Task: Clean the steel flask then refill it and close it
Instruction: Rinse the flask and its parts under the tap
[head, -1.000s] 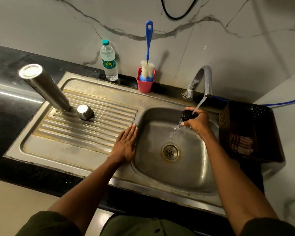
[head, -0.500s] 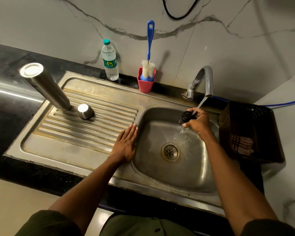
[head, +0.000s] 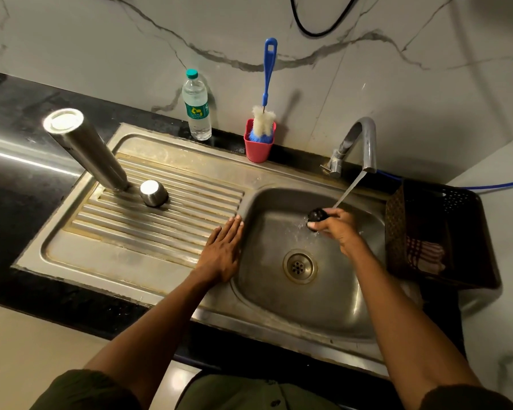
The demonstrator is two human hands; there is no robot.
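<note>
At right of centre in the frame, the right hand (head: pixel 336 227) gripped a small black stopper (head: pixel 317 216), fingers curled round it, under the thin stream from the tap (head: pixel 360 143) over the sink (head: pixel 353 306). The left hand (head: pixel 222 253) lay flat with straight fingers on the draining board's inner edge, holding nothing. The steel flask (head: pixel 86 149) stood mouth-down on the ribbed board at upper left, well apart from both hands, its long axis upright and its base toward the camera; the wide lens made it seem to lean. A small steel cup (head: pixel 153 192) sat inverted just beside it. The flask lay up and left of the flat hand, the nearer one, so that hand seemed likelier to fetch it.
</note>
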